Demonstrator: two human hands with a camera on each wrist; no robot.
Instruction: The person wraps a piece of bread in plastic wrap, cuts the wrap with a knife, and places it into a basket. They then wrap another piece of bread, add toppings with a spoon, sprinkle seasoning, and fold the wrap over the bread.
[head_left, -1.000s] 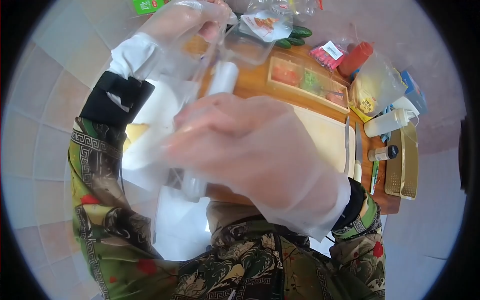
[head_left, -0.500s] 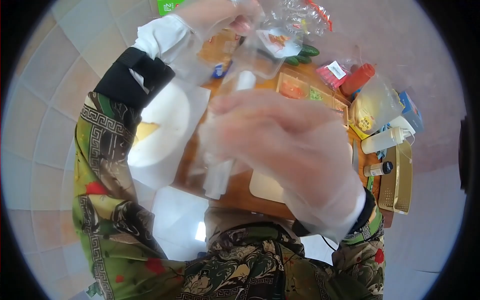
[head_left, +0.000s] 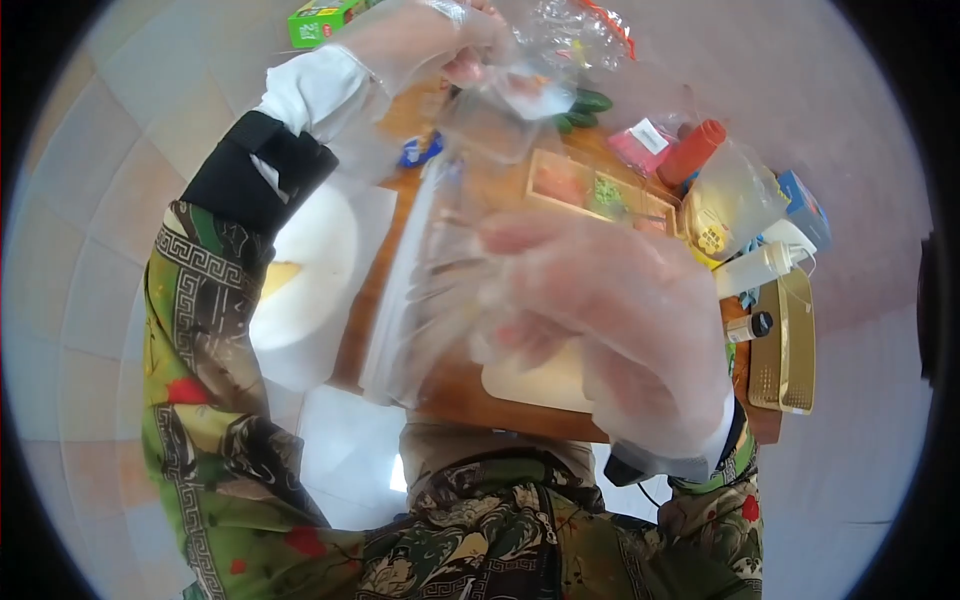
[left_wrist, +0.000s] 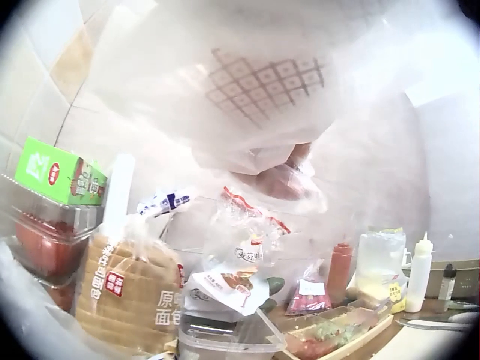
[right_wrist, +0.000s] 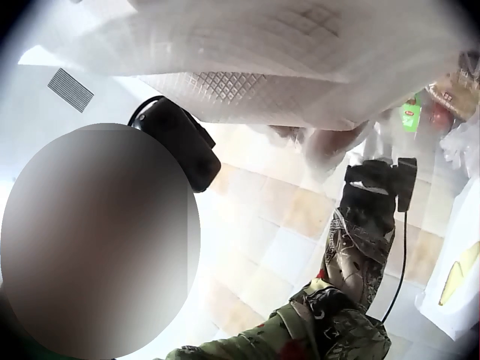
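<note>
Apart, above the surface [head_left: 450,405], left hand [head_left: 445,42] and right hand [head_left: 620,310] are held, clear-gloved, any grip indeterminable; beside the right hand, a translucent roll [head_left: 397,290] is laid.

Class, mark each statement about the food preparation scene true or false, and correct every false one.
1. The left hand and right hand both wear see-through plastic gloves. True.
2. The yellow piece lies inside the basket at the right. False: the yellow piece lies on a round white surface.
3. In the long tray, green food sits beside red food. True.
4. The red bottle lies on its side. False: the left wrist view shows the red bottle upright.
</note>
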